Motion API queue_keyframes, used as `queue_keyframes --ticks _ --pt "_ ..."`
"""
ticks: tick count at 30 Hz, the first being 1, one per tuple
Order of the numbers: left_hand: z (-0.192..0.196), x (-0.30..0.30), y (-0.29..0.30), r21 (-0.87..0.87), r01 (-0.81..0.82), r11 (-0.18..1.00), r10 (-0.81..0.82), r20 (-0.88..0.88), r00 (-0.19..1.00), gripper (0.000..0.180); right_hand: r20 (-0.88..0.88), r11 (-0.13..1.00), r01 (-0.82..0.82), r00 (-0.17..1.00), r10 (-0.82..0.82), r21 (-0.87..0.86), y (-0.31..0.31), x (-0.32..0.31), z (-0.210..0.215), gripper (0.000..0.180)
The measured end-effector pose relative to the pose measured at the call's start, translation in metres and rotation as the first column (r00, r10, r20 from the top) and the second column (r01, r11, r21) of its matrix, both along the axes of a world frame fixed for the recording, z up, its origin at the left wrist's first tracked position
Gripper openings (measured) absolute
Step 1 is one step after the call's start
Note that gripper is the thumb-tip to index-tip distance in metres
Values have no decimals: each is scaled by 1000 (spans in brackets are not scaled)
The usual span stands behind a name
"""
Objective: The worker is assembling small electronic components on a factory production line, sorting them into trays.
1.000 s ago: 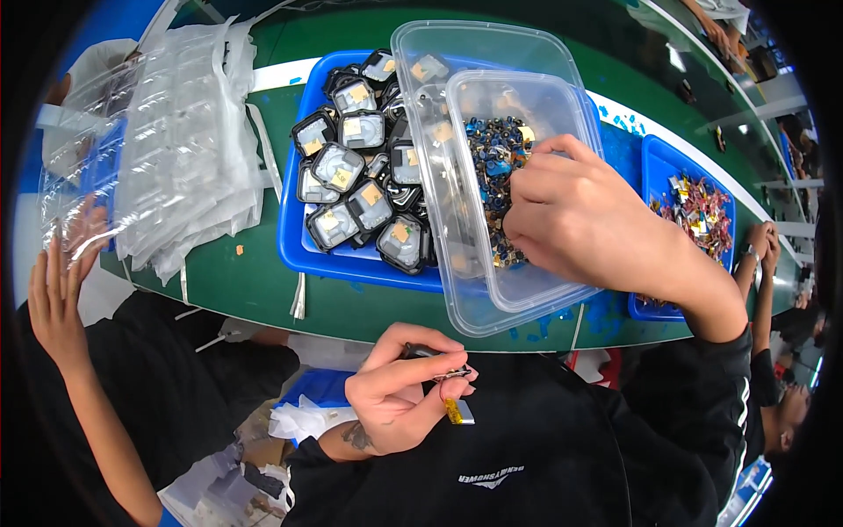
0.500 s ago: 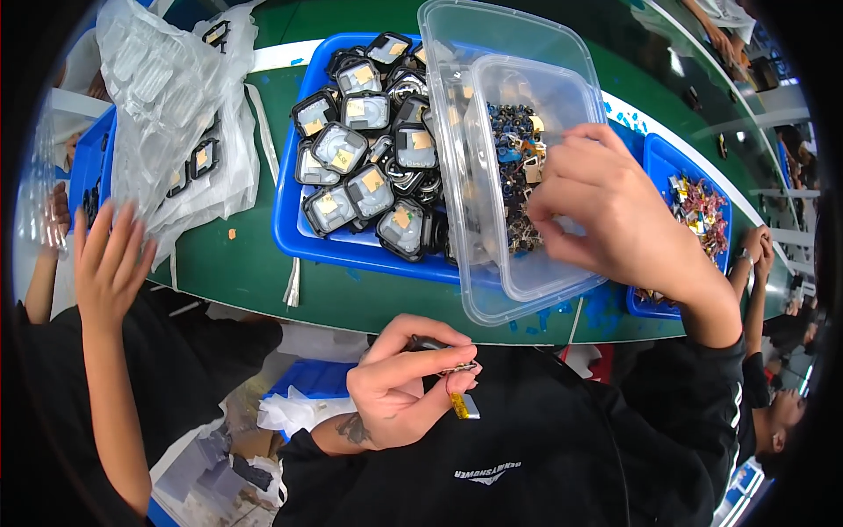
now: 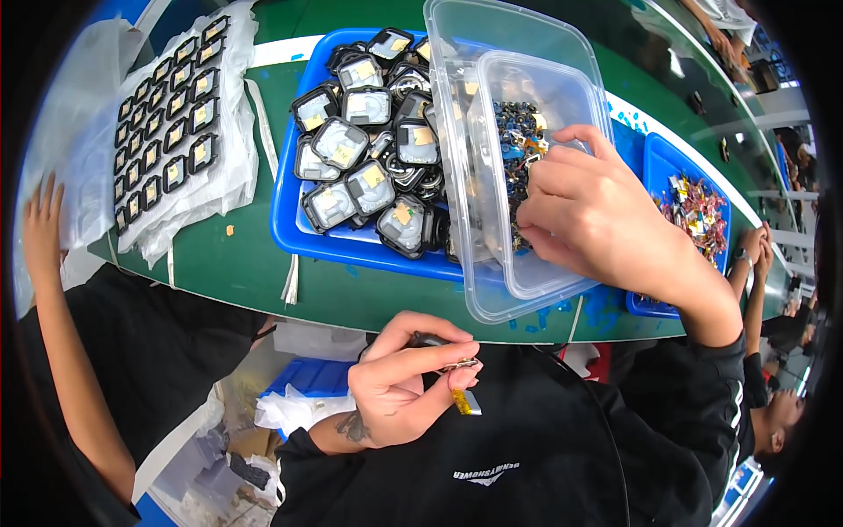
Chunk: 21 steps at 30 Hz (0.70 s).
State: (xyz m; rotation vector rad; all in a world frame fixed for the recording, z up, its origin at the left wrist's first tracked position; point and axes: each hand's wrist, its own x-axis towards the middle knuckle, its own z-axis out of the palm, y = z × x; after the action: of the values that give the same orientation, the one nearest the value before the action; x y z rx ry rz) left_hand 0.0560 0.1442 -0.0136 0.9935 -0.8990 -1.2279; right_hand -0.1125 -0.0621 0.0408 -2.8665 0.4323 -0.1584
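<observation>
well, the green table (image 3: 233, 281) curves before me, bearing a blue tray (image 3: 369, 261) of black cases (image 3: 338, 142); a clear tub (image 3: 544, 75) overlaps its right side. a co-worker (image 3: 149, 342) is at my left. my left hand (image 3: 399, 386), palm turned up near the table's edge, pinches a dark piece (image 3: 428, 340), a silver battery (image 3: 472, 404) beside my thumb. my right hand (image 3: 588, 211) curls over the tub's small parts (image 3: 518, 132); whether it grips one, i cannot tell.
</observation>
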Motion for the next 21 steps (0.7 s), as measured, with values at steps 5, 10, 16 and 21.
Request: queue_keyframes --ticks 5,10,16,21 --pt "2 -4 1 70 -52 996 57 -74 996 25 -14 1000 -5 1000 5 -13 -1 2 -6 14" --pt "2 -2 2 70 -48 996 53 -75 996 27 34 999 -8 999 9 -49 -1 7 -10 9" --pt "0 -2 2 45 -14 999 16 -28 999 25 89 1000 24 996 -24 1 -1 4 -8 11" --pt "7 -8 1 66 -42 997 51 -153 987 28 259 980 110 954 -150 163 4 -11 15 14"
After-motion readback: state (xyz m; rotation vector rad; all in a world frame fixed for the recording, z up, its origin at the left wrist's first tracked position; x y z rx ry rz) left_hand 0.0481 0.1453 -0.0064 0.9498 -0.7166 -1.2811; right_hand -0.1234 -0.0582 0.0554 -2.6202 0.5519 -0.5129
